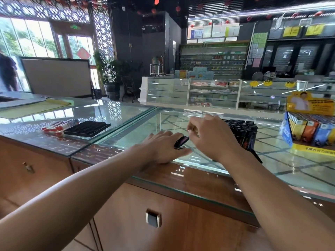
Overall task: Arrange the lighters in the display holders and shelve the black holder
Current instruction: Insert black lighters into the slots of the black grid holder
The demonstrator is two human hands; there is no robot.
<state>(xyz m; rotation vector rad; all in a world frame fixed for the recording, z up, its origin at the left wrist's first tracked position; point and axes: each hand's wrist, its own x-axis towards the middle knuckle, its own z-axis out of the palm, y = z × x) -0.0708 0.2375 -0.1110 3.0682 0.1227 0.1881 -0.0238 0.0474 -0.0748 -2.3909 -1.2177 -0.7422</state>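
Shop interior: glass counters (126, 113) on wood cabinets (163, 201), stocked wall shelves (213, 58), daylit lattice windows (27, 38), potted plant (107, 69).

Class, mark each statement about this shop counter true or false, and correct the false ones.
1. The tray on the counter is full of lighters. False: the black holder has empty slots.
2. A black lighter sits between the thumb and fingers of the left hand. True.
3. One hand lies flat, palm up, on the glass. False: the right hand has curled fingers, and the left is palm down.
4. The yellow display box at the right holds colourful lighters. True.
5. The packed lighters lie right of the tray. False: the red-tipped lighters lie on its left.
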